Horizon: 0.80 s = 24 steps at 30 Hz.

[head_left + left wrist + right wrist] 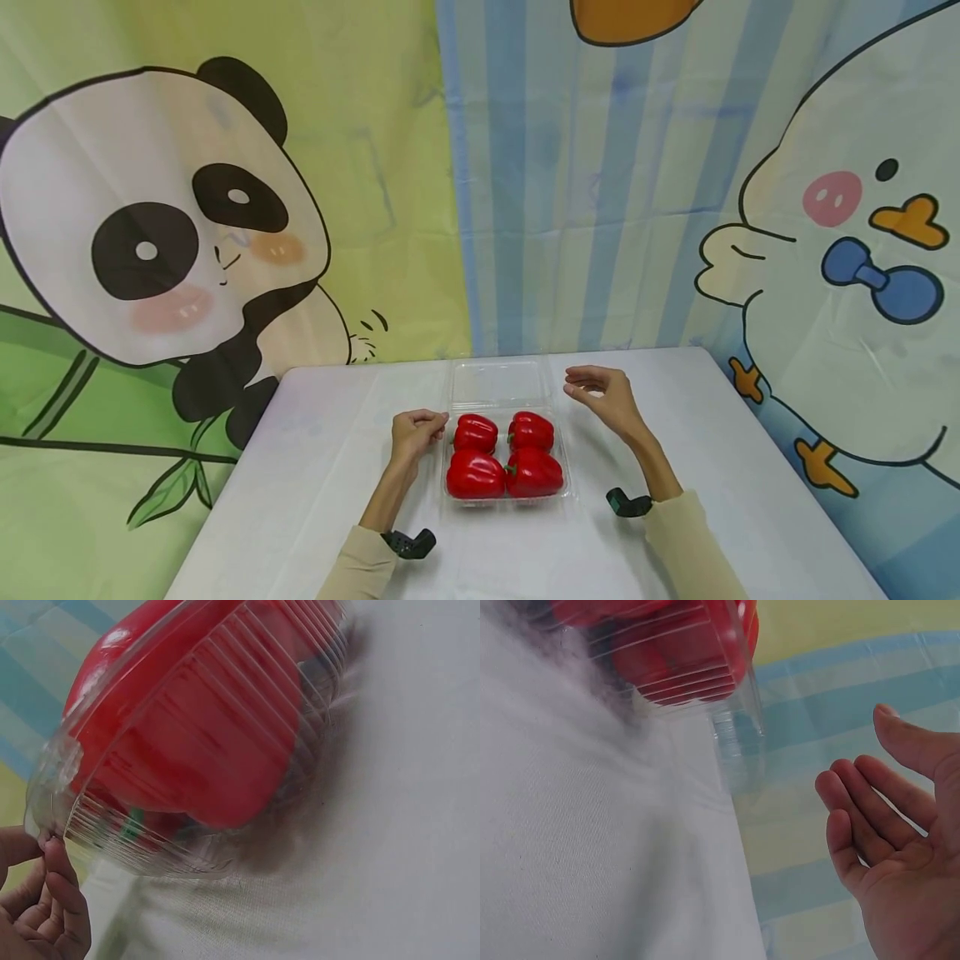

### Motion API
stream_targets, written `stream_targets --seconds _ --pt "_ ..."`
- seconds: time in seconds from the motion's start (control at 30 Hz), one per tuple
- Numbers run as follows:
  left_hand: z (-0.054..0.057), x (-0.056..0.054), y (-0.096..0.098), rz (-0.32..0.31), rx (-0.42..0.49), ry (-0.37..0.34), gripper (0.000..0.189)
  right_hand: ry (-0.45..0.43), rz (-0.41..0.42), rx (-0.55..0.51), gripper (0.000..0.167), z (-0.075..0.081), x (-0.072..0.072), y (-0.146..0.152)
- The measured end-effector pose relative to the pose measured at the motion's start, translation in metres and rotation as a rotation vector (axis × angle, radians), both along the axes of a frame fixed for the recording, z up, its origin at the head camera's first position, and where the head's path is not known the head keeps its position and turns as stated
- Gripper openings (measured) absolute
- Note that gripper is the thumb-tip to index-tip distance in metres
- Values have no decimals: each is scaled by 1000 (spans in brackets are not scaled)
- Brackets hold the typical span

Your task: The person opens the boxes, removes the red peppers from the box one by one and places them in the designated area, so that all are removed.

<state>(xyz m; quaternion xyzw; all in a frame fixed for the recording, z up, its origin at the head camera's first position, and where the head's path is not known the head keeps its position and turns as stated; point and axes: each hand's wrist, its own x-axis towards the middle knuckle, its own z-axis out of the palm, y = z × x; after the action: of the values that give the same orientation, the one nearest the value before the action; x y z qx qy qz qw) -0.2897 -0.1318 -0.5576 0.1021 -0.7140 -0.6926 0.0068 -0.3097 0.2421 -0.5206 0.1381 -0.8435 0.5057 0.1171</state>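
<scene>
A clear plastic clamshell container point(465, 502) stands on the table with its lid point(498, 383) folded back toward the wall. Several red bell peppers point(476, 475) lie in its base in two rows. At the container's left side, my left hand point(416, 435) pinches the rim between thumb and forefinger, as the left wrist view shows at the clear edge point(46, 814). My right hand point(606, 398) hovers to the right of the lid, apart from it, fingers loosely bent with nothing between them. In the right wrist view its palm point(900, 900) shows bare.
The white table point(315, 500) reaches back to a printed cloth point(525, 208) hanging behind it. A panda is drawn on the cloth's left and a white bird on its right. Dark wrist devices point(408, 544) sit on both forearms.
</scene>
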Motion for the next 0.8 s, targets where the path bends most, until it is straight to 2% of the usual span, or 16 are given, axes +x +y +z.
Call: stream_targets --seconds 0.33,0.57,0.8 --pt "-3 -2 -2 -8 9 -4 26 27 116 -81 40 4 15 0" --pt "-1 -1 -2 -8 13 -11 24 58 160 -90 43 1 20 -3" --pt "-3 -4 -4 -27 12 -23 24 38 189 -94 45 -1 26 -3"
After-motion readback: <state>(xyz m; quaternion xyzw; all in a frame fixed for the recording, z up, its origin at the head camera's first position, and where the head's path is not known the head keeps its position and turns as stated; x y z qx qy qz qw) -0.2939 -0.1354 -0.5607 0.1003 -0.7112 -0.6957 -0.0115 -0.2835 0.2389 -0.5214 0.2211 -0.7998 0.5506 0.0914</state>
